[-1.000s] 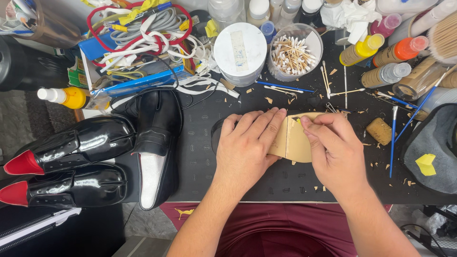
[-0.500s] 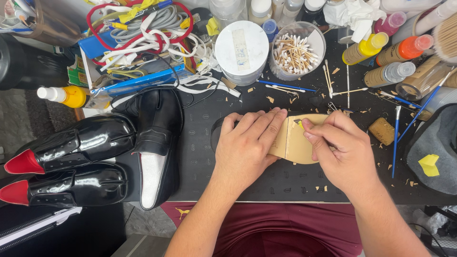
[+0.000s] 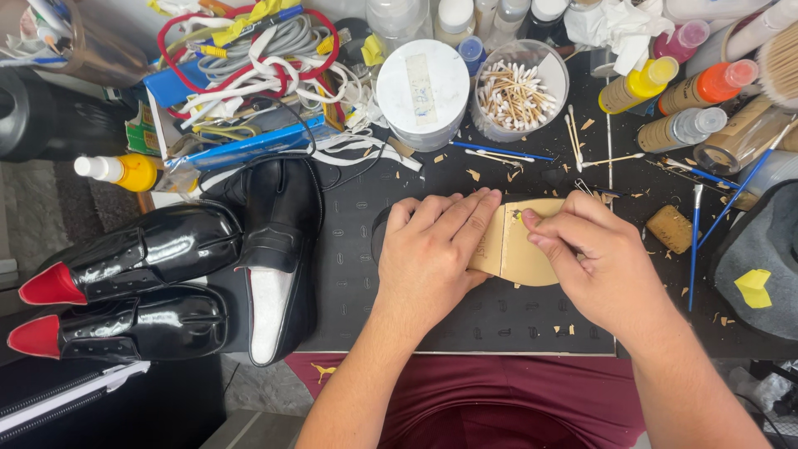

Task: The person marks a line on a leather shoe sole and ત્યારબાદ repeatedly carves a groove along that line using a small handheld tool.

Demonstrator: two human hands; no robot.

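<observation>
— Little is seen to have moved since a second ago: both hands are kept on the tan sole point(image 3: 519, 249).

— How is it held?

— From the left: glossy black shoes point(image 3: 158, 274) are laid aside; the sole is pressed flat on the black mat point(image 3: 349, 249) by the left hand point(image 3: 432, 249); its edge is pinched by the right hand point(image 3: 594, 262).

black work mat point(image 3: 357, 283) | tan sole point(image 3: 519, 249), cork point(image 3: 669, 229), black loafer point(image 3: 278, 249), cotton-swab cup point(image 3: 515, 91)
</observation>
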